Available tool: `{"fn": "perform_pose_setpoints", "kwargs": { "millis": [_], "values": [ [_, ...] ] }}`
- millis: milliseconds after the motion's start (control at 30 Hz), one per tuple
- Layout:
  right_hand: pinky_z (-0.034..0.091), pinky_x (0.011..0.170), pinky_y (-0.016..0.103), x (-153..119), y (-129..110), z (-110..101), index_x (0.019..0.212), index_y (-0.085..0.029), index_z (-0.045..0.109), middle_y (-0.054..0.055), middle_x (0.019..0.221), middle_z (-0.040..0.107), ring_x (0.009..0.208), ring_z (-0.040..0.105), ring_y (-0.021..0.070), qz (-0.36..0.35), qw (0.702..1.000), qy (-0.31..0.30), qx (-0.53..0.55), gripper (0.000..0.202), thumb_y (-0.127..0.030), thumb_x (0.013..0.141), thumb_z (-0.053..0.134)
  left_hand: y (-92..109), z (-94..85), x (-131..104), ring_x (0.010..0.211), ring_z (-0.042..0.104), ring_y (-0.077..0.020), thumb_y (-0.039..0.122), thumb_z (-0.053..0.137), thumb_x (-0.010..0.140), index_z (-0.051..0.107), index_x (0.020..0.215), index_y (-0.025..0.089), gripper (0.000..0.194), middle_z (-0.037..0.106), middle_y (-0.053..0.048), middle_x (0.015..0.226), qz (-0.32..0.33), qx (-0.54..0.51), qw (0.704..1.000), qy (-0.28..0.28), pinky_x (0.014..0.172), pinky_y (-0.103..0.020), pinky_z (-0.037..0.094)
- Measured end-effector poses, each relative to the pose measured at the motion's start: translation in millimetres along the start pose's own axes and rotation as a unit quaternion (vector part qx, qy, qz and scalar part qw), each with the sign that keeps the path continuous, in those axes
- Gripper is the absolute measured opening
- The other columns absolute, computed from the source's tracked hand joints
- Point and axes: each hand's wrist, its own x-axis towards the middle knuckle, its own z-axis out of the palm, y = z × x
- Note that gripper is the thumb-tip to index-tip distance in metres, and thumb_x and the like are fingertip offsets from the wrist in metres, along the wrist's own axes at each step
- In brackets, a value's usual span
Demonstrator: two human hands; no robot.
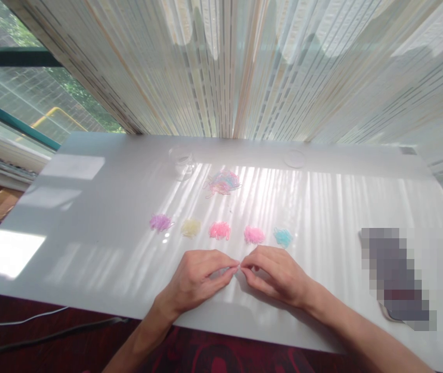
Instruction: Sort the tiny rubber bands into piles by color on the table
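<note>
My left hand (201, 274) and my right hand (273, 272) meet fingertip to fingertip above the near part of the table. Both are closed in a pinch; whatever lies between the fingertips is too small to make out. Just beyond them runs a row of little piles of thin loops like small rubber bands: a purple pile (161, 223), a yellow pile (190, 228), a coral-pink pile (220, 230), a lighter pink pile (254, 234) and a blue pile (283, 237). Farther back lies a mixed-colour pile (224, 182) of the same loops.
A clear jar (183, 163) stands behind the piles on the white table (100, 207). To its right is a round clear lid (294, 159). A blurred-out dark object (396, 274) lies at the right. Striped curtains (225, 67) hang along the back edge.
</note>
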Motion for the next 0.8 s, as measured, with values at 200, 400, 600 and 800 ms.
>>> {"fn": "perform_pose_setpoints", "kwargs": {
  "millis": [200, 400, 600, 800],
  "values": [
    [0.048, 0.058, 0.024, -0.8, 0.1, -1.4, 0.098, -0.021, 0.062, 0.0, 0.072, 0.067, 0.06, 0.061, 0.0131, 0.015, 1.0, -0.005, 0.022, 0.009, -0.018, 0.102, 0.054, -2.4, -0.5, -2.4, 0.075, 0.077, -0.014, 0.019, 0.068, 0.099, 0.074, 0.102, 0.02, 0.006, 0.081, -0.002, 0.088, 0.007, 0.013, 1.0, 0.001, 0.071, -0.022, 0.057],
    [0.049, 0.06, 0.022, -1.9, -0.5, -0.5, 0.097, -0.021, 0.063, -0.001, 0.073, 0.068, 0.061, 0.062, 0.0122, 0.049, 0.996, -0.02, 0.066, 0.009, -0.02, 0.101, 0.055, -2.3, -0.1, -1.9, 0.07, 0.075, -0.0131, 0.019, 0.068, 0.098, 0.074, 0.098, 0.02, 0.006, 0.08, -0.001, 0.083, 0.013, 0.025, 0.999, 0.019, 0.068, -0.022, 0.056],
    [0.05, 0.062, 0.023, -2.7, 0.2, -0.4, 0.102, -0.021, 0.064, 0.0, 0.076, 0.07, 0.064, 0.064, 0.0131, 0.045, 0.997, -0.02, 0.066, 0.008, -0.024, 0.103, 0.057, 0.6, 2.9, -0.1, 0.062, 0.071, -0.012, 0.019, 0.068, 0.097, 0.073, 0.095, 0.02, 0.006, 0.079, -0.001, 0.078, 0.014, 0.031, 0.999, 0.025, 0.064, -0.022, 0.055],
    [0.048, 0.06, 0.024, -0.8, -1.2, -2.1, 0.099, -0.02, 0.064, 0.001, 0.074, 0.069, 0.063, 0.062, 0.0133, 0.024, 0.998, -0.016, 0.048, 0.013, -0.022, 0.105, 0.053, 1.8, 2.8, -0.4, 0.056, 0.064, -0.0096, 0.017, 0.069, 0.095, 0.072, 0.092, 0.02, 0.006, 0.077, 0.001, 0.077, 0.005, 0.04, 0.999, 0.029, 0.059, -0.021, 0.051]
  ]
}}
